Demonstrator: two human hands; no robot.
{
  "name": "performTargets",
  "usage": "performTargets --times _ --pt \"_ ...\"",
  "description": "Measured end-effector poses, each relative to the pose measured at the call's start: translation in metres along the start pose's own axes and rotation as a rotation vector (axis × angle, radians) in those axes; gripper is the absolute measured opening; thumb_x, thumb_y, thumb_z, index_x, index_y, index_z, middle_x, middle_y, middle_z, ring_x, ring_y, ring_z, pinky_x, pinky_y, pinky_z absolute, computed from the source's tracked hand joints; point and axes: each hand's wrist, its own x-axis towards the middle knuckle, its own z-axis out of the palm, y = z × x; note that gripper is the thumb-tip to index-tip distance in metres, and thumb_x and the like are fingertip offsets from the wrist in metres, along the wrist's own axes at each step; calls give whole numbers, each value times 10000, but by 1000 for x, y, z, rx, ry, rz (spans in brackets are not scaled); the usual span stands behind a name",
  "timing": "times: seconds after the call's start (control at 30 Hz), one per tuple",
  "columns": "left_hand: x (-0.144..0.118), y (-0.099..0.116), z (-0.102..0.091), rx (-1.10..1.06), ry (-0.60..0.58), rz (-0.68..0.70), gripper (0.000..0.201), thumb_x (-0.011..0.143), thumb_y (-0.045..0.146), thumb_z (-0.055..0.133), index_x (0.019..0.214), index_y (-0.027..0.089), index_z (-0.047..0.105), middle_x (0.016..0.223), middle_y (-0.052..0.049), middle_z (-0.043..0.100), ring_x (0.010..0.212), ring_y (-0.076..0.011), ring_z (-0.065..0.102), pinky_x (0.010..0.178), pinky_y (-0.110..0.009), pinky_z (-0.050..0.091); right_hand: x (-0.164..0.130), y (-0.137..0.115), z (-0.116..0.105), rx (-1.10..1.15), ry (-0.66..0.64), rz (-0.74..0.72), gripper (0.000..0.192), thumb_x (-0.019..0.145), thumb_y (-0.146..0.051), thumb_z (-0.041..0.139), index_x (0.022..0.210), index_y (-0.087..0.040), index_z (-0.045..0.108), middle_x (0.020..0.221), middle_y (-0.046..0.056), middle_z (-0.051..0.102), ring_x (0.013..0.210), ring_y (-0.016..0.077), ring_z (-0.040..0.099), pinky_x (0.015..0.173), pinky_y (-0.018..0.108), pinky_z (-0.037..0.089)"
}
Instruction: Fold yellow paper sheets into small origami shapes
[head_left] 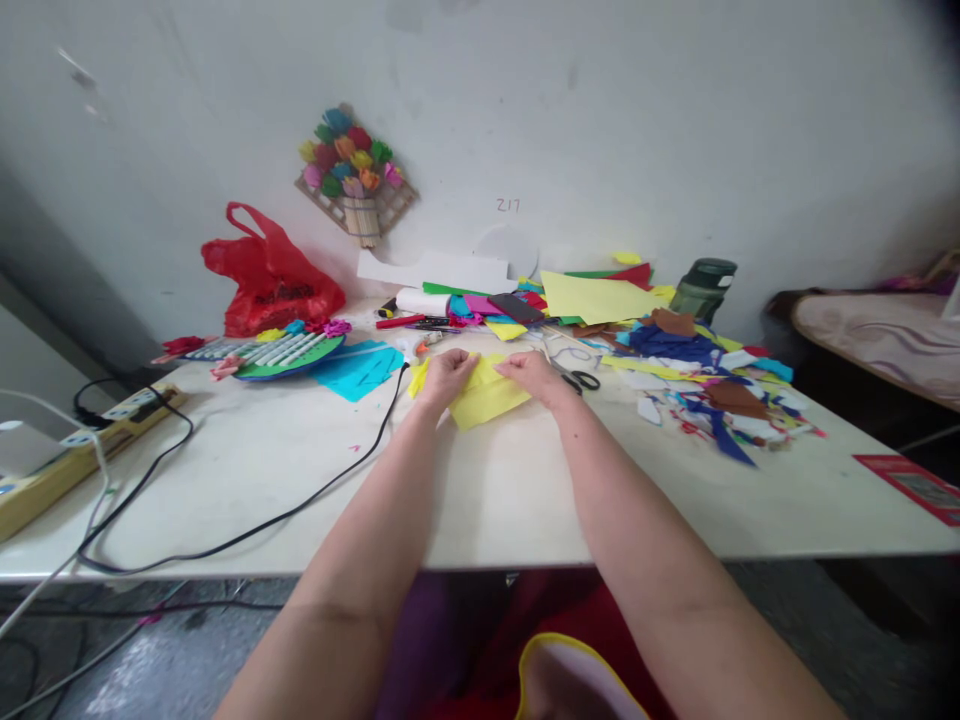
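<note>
A thin yellow sheet (486,398), crepe paper or felt by its look, is stretched between my two hands over the middle of the table. My left hand (448,376) pinches its upper left part, fingers closed. At the upper right, my right hand (534,374) grips the same sheet with thumb and curled fingers. More yellow material (419,380) shows just left of my left hand. Black-handled scissors (582,380) lie right beside my right hand, their blades partly hidden. A blue sheet (361,370) lies to the left.
Coloured scraps (720,390) are heaped at the right, near a dark green bottle (703,288). A black cable (300,507) crosses the table's left side towards a power strip (97,440). A red plastic bag (274,270) and a green craft board (296,358) stand at the back left.
</note>
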Motion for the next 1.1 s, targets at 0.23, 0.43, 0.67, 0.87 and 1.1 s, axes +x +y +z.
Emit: performTargets --times 0.23,0.43,0.67,0.87,1.1 --pt "0 0 0 -5 -2 8 336 690 494 569 607 172 521 506 34 426 486 -85 347 449 -203 250 0 0 1 43 30 30 328 615 -461 653 554 -162 534 510 -31 472 501 105 429 467 231 325" --pt "-1 1 1 -2 -51 23 348 687 518 570 655 173 531 507 43 417 466 -76 336 443 -205 231 -5 -2 -2 148 -128 44 346 595 -473 683 584 -170 514 509 -44 458 490 97 438 489 228 347" --pt "-11 13 2 -3 -167 3 372 685 529 570 637 164 524 500 50 378 463 -66 293 440 -211 189 -7 -3 1 88 -156 90 474 512 -459 731 494 -198 335 441 -91 299 416 56 307 426 211 255" --pt "-13 12 -1 35 -200 0 407 698 542 551 576 169 447 502 53 332 468 -63 276 441 -217 186 -9 -5 1 30 -179 99 442 530 -479 720 478 -187 393 424 -79 341 419 65 336 428 218 254" --pt "-9 7 -1 38 -179 7 409 705 543 542 575 173 423 511 55 321 467 -61 277 435 -210 195 -6 -4 0 140 -194 102 338 525 -440 740 552 -161 550 510 -36 519 490 98 466 496 230 360"
